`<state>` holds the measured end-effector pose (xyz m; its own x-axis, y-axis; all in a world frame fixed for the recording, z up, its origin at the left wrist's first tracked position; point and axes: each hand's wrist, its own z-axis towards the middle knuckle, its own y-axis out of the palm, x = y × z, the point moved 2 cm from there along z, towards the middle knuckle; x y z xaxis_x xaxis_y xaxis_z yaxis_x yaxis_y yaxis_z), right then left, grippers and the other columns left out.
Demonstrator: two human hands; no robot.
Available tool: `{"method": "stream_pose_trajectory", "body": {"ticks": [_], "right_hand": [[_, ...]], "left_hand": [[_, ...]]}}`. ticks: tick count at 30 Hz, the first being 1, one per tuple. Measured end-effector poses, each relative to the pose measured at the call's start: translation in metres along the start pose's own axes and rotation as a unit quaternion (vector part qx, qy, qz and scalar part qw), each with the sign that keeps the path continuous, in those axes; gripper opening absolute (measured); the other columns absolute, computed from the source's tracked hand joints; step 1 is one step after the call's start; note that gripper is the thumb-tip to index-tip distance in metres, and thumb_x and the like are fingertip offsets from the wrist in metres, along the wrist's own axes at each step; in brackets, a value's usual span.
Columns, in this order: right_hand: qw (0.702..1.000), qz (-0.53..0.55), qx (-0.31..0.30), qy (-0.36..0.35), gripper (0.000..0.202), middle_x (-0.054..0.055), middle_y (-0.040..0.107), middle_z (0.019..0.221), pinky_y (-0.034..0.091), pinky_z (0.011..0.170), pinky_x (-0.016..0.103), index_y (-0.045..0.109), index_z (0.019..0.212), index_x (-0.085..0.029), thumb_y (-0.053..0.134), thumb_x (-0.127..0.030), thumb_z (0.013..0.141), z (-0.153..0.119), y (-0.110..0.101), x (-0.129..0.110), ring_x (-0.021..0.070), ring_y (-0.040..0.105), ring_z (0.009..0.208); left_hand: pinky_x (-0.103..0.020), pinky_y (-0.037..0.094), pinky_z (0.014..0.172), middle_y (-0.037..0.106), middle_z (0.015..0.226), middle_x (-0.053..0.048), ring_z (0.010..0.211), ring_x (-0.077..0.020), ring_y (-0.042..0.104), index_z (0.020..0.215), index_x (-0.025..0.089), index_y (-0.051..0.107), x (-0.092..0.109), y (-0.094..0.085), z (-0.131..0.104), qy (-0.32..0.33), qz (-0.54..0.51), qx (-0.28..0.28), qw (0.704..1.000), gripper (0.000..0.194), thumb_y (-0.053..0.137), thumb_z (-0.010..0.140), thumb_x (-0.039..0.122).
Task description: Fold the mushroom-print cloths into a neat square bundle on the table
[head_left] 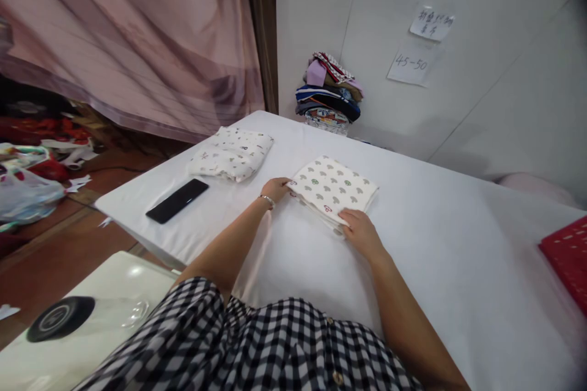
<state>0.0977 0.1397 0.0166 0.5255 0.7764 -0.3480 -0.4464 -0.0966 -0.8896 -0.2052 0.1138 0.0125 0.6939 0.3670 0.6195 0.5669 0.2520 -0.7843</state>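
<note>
Head camera view: a folded cloth of white fabric printed with grey mushroom shapes, a few of them green or red (337, 186), lies on a table covered in smooth white cloth (426, 250), in front of the wearer. Its layers show along the near edge, which is not quite even. At its left corner, the left hand (276, 188), a silver bracelet (266, 200) at the wrist, has its fingertips pinched on the fabric. At the near right, the right hand (363, 233) has thumb and fingers together on the edge.

The step in hand looks like squaring up a fold. The next move seems to call for both hands lifting or drawing that near edge evenly, so the loose lower layers line up without creasing.

To the left, well apart from the hands, sits a puffier folded bundle of white fabric with small scattered prints (233, 154); nearer the table's edge lies a flat black rectangular phone (178, 200). At the far right is a red plastic basket with holes (568, 256), partly out of frame. Beyond the table, by the pale wall, a stack of folded multicoloured clothes (328, 95) rises beside a pink curtain (160, 24).
</note>
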Motion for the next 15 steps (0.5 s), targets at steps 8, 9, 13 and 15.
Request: {"method": "stream_pose_trajectory", "body": {"ticks": [8,9,13,15], "right_hand": [[0.999,-0.028,-0.004,0.041,0.029,0.006,0.062,0.112,0.039,0.092,0.034,0.062,0.107,-0.019,0.046,-0.020,0.083,0.002,0.001,-0.005,0.0206,0.053,0.103],[0.998,-0.020,-0.001,0.054,0.030,0.006,0.063,0.111,0.039,0.092,0.033,0.063,0.107,-0.020,0.045,-0.020,0.084,0.002,0.001,-0.004,0.0200,0.054,0.102],[0.994,-0.006,0.013,0.109,0.031,0.004,0.066,0.106,0.041,0.087,0.031,0.063,0.107,-0.022,0.041,-0.023,0.086,0.003,0.000,-0.003,0.0191,0.056,0.098],[0.992,-0.009,0.016,0.126,0.032,0.003,0.067,0.101,0.042,0.081,0.029,0.064,0.106,-0.023,0.040,-0.026,0.086,0.005,-0.001,-0.004,0.0188,0.058,0.092]], "left_hand": [[-0.020,0.044,0.083,0.071,0.098,0.001,0.094,-0.0152,0.062,0.107,0.025,0.068,0.010,-0.013,0.002,0.010,0.011,-0.061,0.998,0.038,0.052,0.073,0.016],[-0.021,0.044,0.083,0.070,0.099,0.001,0.095,-0.0154,0.061,0.108,0.025,0.068,0.011,-0.014,0.001,0.015,0.011,-0.067,0.998,0.039,0.052,0.074,0.016],[-0.020,0.043,0.085,0.069,0.104,0.001,0.097,-0.0151,0.061,0.109,0.024,0.067,0.013,-0.018,-0.003,0.034,-0.016,-0.073,0.997,0.039,0.048,0.076,0.016],[-0.021,0.044,0.085,0.069,0.105,0.000,0.096,-0.0155,0.061,0.109,0.023,0.067,0.011,-0.018,-0.005,0.027,-0.028,-0.063,0.997,0.037,0.048,0.078,0.018]]}}
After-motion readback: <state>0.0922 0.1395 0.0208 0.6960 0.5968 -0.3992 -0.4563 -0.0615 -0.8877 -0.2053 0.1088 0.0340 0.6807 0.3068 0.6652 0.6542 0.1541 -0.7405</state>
